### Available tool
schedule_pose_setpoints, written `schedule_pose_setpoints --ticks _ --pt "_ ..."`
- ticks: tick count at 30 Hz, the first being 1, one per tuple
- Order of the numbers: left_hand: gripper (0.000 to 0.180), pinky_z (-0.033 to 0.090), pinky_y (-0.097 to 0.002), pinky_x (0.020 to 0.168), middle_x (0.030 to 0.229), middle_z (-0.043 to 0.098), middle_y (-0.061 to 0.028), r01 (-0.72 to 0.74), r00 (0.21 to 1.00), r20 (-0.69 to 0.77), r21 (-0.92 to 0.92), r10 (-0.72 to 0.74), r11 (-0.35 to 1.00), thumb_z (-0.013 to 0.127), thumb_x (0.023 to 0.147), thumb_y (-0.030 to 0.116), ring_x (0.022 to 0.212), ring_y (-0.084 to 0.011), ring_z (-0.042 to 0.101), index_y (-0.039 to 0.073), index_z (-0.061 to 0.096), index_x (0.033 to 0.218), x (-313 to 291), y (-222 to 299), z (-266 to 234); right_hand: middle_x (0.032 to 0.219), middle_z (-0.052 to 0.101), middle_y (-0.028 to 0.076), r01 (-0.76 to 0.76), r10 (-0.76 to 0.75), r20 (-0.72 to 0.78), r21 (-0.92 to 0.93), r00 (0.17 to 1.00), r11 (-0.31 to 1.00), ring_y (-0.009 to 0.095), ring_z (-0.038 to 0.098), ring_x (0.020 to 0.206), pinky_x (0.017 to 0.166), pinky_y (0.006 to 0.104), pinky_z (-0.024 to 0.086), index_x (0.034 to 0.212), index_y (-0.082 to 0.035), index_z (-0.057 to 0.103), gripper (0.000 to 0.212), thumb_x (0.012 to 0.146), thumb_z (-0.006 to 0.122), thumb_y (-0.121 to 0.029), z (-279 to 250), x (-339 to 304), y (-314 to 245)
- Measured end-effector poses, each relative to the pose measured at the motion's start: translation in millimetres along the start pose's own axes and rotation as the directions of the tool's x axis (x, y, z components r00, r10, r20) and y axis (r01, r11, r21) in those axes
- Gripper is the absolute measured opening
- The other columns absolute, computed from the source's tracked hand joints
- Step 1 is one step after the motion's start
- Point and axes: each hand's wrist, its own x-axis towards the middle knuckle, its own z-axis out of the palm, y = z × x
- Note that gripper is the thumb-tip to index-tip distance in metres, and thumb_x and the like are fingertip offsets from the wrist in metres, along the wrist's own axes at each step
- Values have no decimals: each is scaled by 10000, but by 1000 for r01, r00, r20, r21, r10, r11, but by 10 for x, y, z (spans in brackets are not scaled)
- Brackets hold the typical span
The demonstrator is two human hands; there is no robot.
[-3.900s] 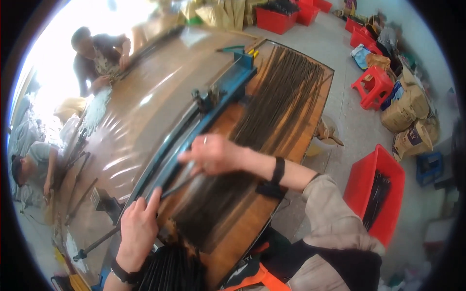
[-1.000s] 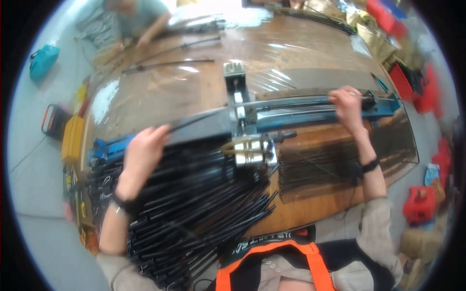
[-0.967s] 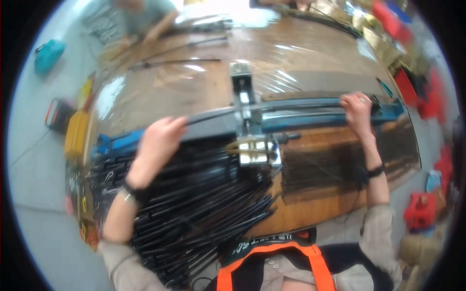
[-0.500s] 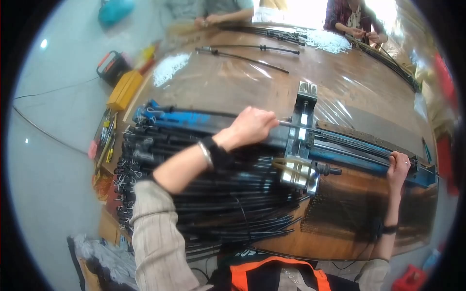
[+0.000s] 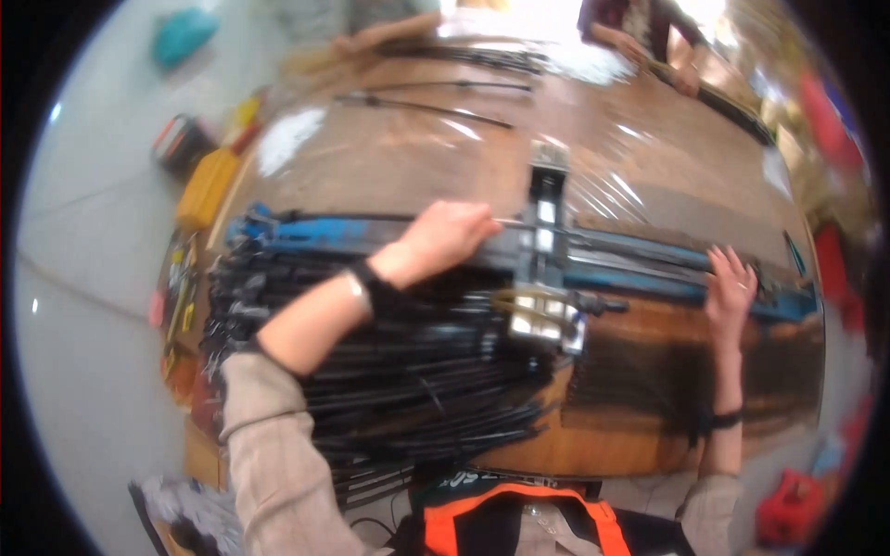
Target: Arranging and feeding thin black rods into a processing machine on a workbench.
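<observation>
A long blue metal rail (image 5: 649, 264) lies across a wooden worktable (image 5: 417, 167) covered in clear plastic. A grey metal clamp block (image 5: 545, 278) sits across the middle of the rail. My left hand (image 5: 445, 236) is closed on a thin black rod lying along the rail, just left of the block. My right hand (image 5: 731, 285) rests flat with fingers spread on the rail's right part. A big heap of long black rods (image 5: 389, 371) lies on the table under my left forearm.
A second bed of dark rods (image 5: 686, 371) lies right of the block. Single rods (image 5: 426, 107) lie on the far tabletop, where other people's hands (image 5: 371, 37) work. Yellow and red tools (image 5: 204, 185) lie on the floor left; red crates (image 5: 788, 505) stand right.
The view has swung left and closer since a second ago. My left hand moved from the rod heap up onto the rail beside the block. My right hand stays on the rail's right part.
</observation>
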Motion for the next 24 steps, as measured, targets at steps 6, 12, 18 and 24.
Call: schedule_pose_setpoints --ticks 6,12,18,24 --pt "207 474 -518 641 772 619 -229 89 996 -12 117 -88 989 544 967 201 778 -456 598 23 556 861 35 111 -3 1038 715 28 66 -66 -8 255 998 965 203 634 1022 923 384 336 1127 -88 675 285 845 702 -120 -237 -64 -914" --pt "235 461 -516 654 756 608 -226 190 978 54 173 -201 966 511 986 242 790 -453 594 40 544 871 97 143 7 892 703 5 -19 16 13 420 1000 907 186 630 887 831 355 341 1071 -91 687 253 833 732 -164 -228 -43 -1169" --pt "231 452 -521 641 747 602 -225 187 979 51 144 -196 972 514 986 237 776 -455 588 39 539 869 50 182 2 850 682 47 -56 5 91 568 996 821 215 625 864 807 360 385 1067 -67 673 249 841 727 -158 -26 55 -1419" --pt "189 460 -495 658 789 618 -198 83 996 -42 209 -76 974 526 975 211 781 -422 599 48 533 878 -4 127 44 918 661 128 -379 59 403 790 913 482 289 615 858 779 426 453 1037 -36 641 268 841 734 -192 118 97 -1437"
